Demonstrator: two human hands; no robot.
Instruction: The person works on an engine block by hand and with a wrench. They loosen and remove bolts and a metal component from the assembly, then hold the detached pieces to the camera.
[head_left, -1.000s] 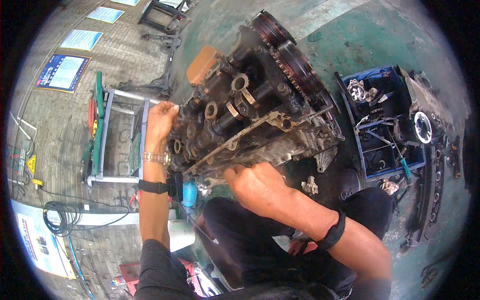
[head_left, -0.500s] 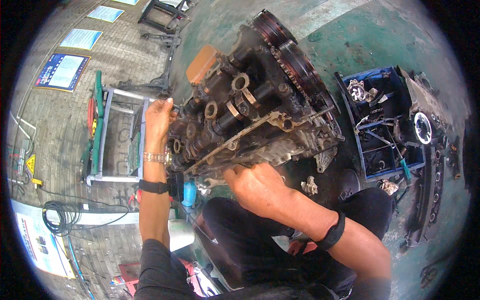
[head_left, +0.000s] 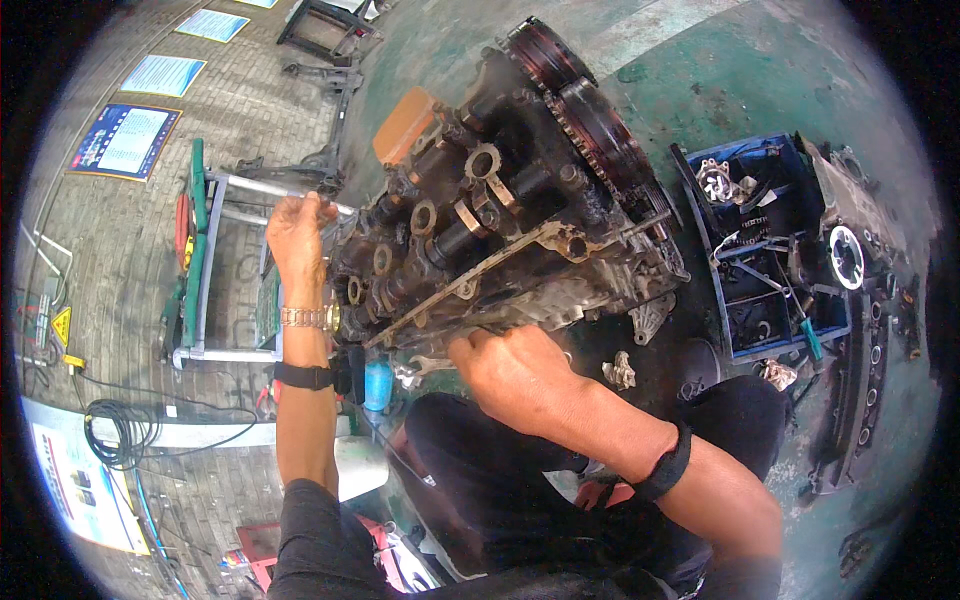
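A dark, oily engine stands before me, its top open with shafts and ring-shaped bearing caps showing. Toothed wheels sit at its far right end. My left hand is raised just beyond the engine's left end, apart from it, fingers curled in; whatever they pinch is too small to make out. Against the near lower side of the engine rests my right hand, closed with its knuckles up. The engine and the hand itself hide what its fingers grip.
At the right, a blue divided crate holds metal parts and a teal-handled tool. Crumpled paper lies near my knees. A metal-framed stand is at the left, with a coiled black cable nearer. A blue cylinder stands below the engine.
My left hand has moved left, away from the engine's end. My right hand stays closed at the near side, almost unmoved.
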